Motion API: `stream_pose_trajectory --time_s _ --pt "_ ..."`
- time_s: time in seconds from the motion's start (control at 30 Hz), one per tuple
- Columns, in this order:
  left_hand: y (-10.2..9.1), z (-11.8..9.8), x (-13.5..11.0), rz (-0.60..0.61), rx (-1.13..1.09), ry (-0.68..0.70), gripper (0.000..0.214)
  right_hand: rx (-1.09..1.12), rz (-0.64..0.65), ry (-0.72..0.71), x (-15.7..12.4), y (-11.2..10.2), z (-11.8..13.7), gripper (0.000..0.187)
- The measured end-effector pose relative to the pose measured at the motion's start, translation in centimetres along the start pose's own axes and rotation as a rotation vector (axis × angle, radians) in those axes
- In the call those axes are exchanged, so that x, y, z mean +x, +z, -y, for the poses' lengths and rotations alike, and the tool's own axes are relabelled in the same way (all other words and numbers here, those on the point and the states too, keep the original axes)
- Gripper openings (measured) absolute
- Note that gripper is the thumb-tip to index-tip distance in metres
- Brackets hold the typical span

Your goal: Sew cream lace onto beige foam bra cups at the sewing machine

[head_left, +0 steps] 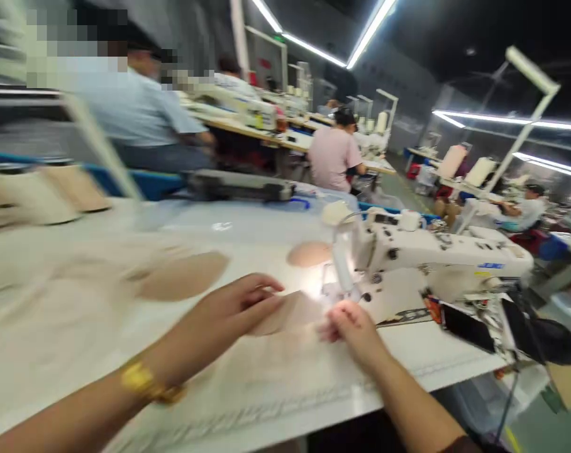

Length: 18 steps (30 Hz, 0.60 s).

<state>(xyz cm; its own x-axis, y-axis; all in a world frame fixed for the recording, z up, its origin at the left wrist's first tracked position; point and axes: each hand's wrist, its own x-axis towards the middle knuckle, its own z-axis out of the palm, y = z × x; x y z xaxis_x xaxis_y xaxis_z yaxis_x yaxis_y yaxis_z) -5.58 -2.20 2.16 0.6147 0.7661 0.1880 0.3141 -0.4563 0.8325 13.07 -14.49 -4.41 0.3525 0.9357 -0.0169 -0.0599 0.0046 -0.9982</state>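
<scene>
A white tabletop (389,355) spans the foreground, with blurred pale fabric (44,321) spread over its left side. The white sewing machine (436,258) stands at right, its lamp lit. A tan oval piece (186,277) lies left of the hands. The beige cloth piece (290,313) lies between both hands, just before the machine's needle area. The left hand (248,302) touches its left edge, the right hand (354,327) is at its right; blur hides whether either grip pinches it. A dark phone (468,327) lies beside the machine; a gold bracelet (139,377) circles the left wrist.
</scene>
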Motion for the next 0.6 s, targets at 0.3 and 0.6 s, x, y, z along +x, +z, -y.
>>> stream_pose_trajectory --time_s 0.3,0.6 --pt "3.0 0.3 -1.3 0.085 -0.032 -0.107 0.032 0.025 0.116 -0.024 -0.2 -1.5 -1.8 0.046" --pt "1.7 -1.9 1.8 0.641 0.078 0.345 0.087 -0.310 0.281 -0.136 -2.9 -0.9 1.9 0.028"
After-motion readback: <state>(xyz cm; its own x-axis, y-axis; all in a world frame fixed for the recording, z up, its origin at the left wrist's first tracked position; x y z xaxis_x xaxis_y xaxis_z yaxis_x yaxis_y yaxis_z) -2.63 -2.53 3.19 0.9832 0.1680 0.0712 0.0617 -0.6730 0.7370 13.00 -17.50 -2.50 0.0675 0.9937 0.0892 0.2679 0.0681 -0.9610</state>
